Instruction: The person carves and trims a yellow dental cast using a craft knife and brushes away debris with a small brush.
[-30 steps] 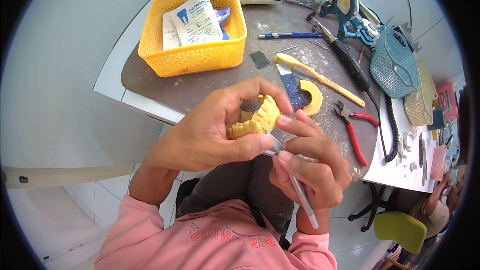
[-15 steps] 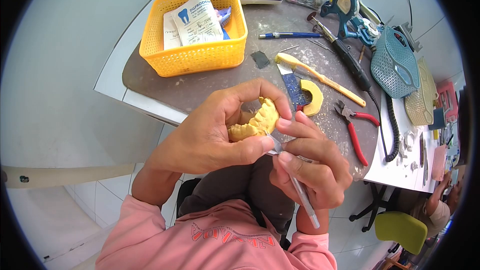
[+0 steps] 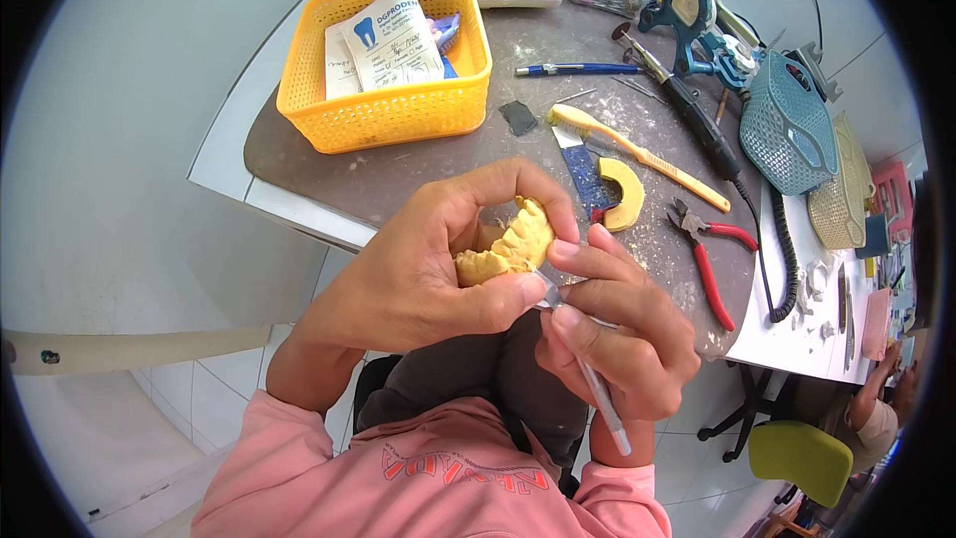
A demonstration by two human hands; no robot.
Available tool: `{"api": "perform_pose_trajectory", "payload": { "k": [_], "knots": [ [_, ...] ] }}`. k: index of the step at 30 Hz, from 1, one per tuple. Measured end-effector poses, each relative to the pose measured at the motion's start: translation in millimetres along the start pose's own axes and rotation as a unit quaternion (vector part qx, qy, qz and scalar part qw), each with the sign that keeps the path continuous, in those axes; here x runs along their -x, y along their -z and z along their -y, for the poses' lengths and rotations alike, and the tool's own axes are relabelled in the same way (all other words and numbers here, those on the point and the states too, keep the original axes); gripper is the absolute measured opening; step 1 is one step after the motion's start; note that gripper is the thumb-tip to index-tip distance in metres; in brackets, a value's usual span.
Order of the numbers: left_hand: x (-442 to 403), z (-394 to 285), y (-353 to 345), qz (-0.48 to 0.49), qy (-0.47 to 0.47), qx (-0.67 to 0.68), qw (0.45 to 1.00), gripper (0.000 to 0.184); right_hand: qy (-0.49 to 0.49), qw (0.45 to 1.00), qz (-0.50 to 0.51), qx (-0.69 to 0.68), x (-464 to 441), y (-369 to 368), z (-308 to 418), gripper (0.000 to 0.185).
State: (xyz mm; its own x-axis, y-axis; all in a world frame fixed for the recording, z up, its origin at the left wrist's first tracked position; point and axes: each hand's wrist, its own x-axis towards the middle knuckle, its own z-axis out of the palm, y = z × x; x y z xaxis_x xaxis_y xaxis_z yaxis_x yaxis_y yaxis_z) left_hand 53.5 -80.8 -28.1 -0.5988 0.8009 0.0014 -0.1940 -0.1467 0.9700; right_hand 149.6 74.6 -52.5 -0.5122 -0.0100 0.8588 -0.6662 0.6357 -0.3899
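Observation:
A yellow dental cast [image 3: 523, 239], curved with a row of teeth, is held in my left hand [image 3: 418, 259], thumb below and fingers curled behind and over it. My right hand [image 3: 627, 334] grips a slim metal carving knife [image 3: 602, 403] like a pen. The knife's blade touches the cast's lower edge beside my left thumb, and its handle slants down to the right. My right fingertips are close to the left index fingertip. Both hands are above my lap at the table's front edge.
A yellow basket [image 3: 388, 120] with papers stands at the back left. Beyond my hands lie a toothbrush [image 3: 647, 159], a yellow horseshoe-shaped piece [image 3: 624, 197], red-handled pliers [image 3: 707, 269] and a black handpiece [image 3: 697, 125]. A person [image 3: 871, 418] is at the far right.
My right hand and the knife have shifted very slightly, with the handle end a little further left. The cast has tilted slightly in my left hand.

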Motion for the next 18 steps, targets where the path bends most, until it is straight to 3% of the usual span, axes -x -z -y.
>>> {"api": "perform_pose_trajectory", "payload": {
  "k": [18],
  "knots": [
    [1.0,-0.2,-2.4,-0.016,-0.002,-0.009,1.0,0.037,0.001,1.0,0.006,0.001,1.2,0.2,1.8,0.017]
  ]
}}
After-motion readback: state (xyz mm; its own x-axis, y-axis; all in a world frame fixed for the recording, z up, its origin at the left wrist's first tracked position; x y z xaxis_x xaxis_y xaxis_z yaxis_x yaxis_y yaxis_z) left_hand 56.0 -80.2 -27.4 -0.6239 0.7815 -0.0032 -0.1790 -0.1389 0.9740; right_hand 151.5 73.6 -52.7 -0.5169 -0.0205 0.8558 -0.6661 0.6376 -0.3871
